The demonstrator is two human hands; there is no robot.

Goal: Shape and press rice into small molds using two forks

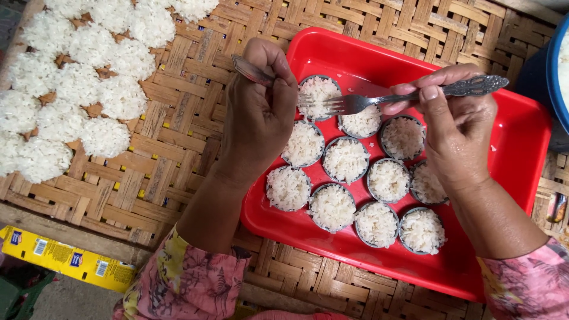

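A fork (pixel 355 104) lies level above the far end of a red tray (pixel 521 148), its tines pointing left over the topmost of eleven small round moulds (pixel 345 160) packed with white rice. The right hand (pixel 456 127) is closed on the fork's patterned handle, thumb on top and fingers curled beneath. The left hand (pixel 261 109) is closed too, gripping a second piece of metal cutlery (pixel 252 70) whose handle end sticks out to the upper left; its working end is hidden behind the fingers, close to the fork's tines over the top mould (pixel 319 95). The moulds sit in loose rows on the tray floor, each filled level, with a few stray grains beside them. The tray rests on a woven bamboo mat (pixel 178 160). At the mat's upper left, well apart from the tray, lie many round white rice cakes (pixel 77 83) set side by side. A blue tub (pixel 554 65) shows at the right edge, and a yellow box (pixel 65 258) lies below the mat at lower left. Both forearms end in pink flowered sleeves (pixel 189 278)
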